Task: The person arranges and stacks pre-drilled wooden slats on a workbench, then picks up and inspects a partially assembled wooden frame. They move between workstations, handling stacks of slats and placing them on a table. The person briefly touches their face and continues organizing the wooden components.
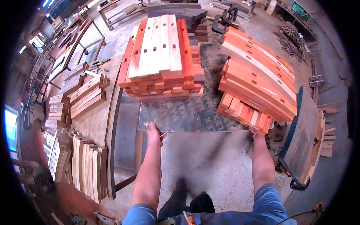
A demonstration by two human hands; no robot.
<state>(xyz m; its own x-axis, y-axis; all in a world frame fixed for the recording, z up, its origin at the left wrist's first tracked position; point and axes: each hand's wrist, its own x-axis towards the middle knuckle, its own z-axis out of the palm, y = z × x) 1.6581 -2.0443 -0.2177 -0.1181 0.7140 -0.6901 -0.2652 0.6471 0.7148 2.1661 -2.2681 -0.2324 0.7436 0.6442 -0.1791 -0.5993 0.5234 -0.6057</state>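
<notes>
A dark, printed sheet of plywood (168,116) lies in front of me, its near edge facing me. My left hand (153,135) is closed on that edge at its left corner, thumb on top and fingers curled beneath. At the right end of the same edge is my right hand (258,136), which appears to grip it; its fingers are mostly hidden. A tall stack of mortised wooden pieces (159,48), reddish and pale, sits on the board's left half. A second stack of reddish slotted pieces (258,75) stands on the right, lying crosswise over shorter pieces (245,112) near my right hand.
On the left, a worktable (101,112) bears bundles of pale wooden pieces (88,165) and some hand tools (100,64). A tilted dark panel (300,138) stands at the right. Behind the stacks is a black clamp-like frame (225,18). Concrete floor (206,157) shows between my arms.
</notes>
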